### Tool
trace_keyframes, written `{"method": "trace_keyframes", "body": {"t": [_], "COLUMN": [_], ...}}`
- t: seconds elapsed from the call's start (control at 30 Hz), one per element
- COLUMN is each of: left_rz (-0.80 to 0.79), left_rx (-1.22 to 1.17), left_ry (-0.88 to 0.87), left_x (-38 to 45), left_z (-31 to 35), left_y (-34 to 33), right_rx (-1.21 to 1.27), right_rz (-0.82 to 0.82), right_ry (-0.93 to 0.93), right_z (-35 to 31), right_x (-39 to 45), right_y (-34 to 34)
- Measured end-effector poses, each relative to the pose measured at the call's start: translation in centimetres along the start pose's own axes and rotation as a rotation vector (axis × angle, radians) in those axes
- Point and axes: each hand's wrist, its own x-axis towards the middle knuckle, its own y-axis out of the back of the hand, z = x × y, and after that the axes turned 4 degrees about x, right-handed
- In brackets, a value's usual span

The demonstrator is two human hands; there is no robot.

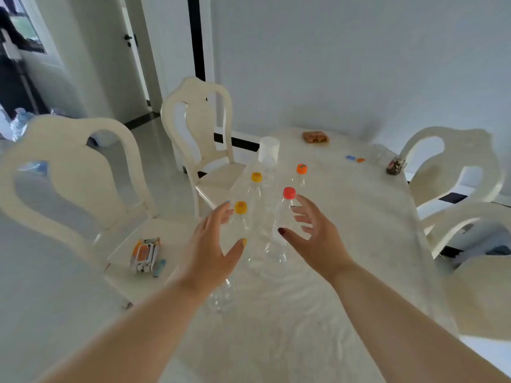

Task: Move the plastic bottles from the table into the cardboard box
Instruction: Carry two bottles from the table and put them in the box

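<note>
Both hands are reaching over the table [345, 244] toward a cluster of clear, empty-looking plastic bottles standing upright near its left edge. The left hand [210, 244] is spreading wide, holding nothing, with the yellow-capped bottle [240, 217] sitting between its thumb and fingers but not yet touched, as far as can be told. The right hand [312, 233] is likewise opening wide and empty, its grip flanking the red-capped bottle [287, 214] just to its left. Behind are standing another yellow-capped bottle [256, 183], an orange-capped bottle [301, 175] and a taller white-capped bottle [268, 153]. These are probably very light, thin-walled, slick and easily toppled, so taking each around the mid-body seems safest. No cardboard box is showing in this view.
</note>
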Motion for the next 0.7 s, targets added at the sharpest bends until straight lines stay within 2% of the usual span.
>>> {"method": "trace_keyframes", "body": {"t": [0.13,0.3,0.43,0.57,0.7], "left_rz": [-0.060,-0.165,-0.225,-0.242,-0.250], "left_rx": [-0.040,-0.009,0.006,0.009,-0.051], "left_ry": [0.180,0.319,0.378,0.350,0.347], "left_x": [-2.4,-4.3,-4.6,-4.8,-4.4], "left_z": [-2.5,-4.8,-5.3,-5.5,-5.5], "left_y": [-1.3,-1.8,-1.8,-1.6,-1.5], "right_rx": [-0.055,-0.063,-0.041,0.024,0.088], "right_rz": [-0.119,-0.134,-0.051,0.059,0.101], "right_ry": [-0.179,-0.276,-0.325,-0.317,-0.289], "right_z": [2.8,5.0,6.1,6.8,6.8], "right_x": [0.5,1.9,2.3,1.9,1.2], "right_y": [-2.6,-5.2,-6.3,-6.7,-6.6]}}
